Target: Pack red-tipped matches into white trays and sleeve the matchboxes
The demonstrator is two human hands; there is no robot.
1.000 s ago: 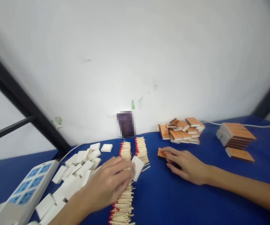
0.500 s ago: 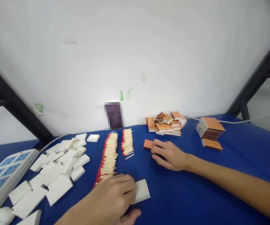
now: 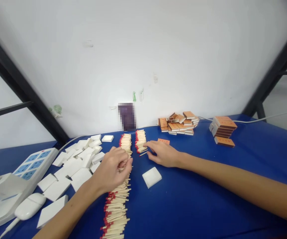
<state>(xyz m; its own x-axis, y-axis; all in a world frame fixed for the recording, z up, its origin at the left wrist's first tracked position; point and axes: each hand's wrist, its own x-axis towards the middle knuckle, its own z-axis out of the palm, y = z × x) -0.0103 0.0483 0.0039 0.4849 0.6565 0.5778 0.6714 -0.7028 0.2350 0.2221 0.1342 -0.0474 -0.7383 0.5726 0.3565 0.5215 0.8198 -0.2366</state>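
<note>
My left hand (image 3: 114,169) is over the long row of red-headed matches (image 3: 117,205), its fingers curled in toward the thumb. Whatever those fingertips may hold is hidden. At the lower end of a shorter row of matches (image 3: 140,139), my right hand (image 3: 163,153) has its thumb and forefinger apart, the fingertip at the match ends. One loose match (image 3: 143,154) lies beside its thumb. Behind the right hand an orange matchbox (image 3: 163,141) is partly covered. A white box piece (image 3: 152,177) rests alone on the blue surface between my forearms.
Many white box pieces (image 3: 71,167) are heaped at left, beside a power strip (image 3: 36,162) and a white plug-like device (image 3: 30,205). Orange matchboxes lie in a loose pile (image 3: 180,124) by the wall. Another stack of matchboxes (image 3: 224,126) stands further right.
My left hand has left the white box piece and moved up over the long match row. My right hand has let go of the orange matchbox and shifted left to the short row. The view has shifted.
</note>
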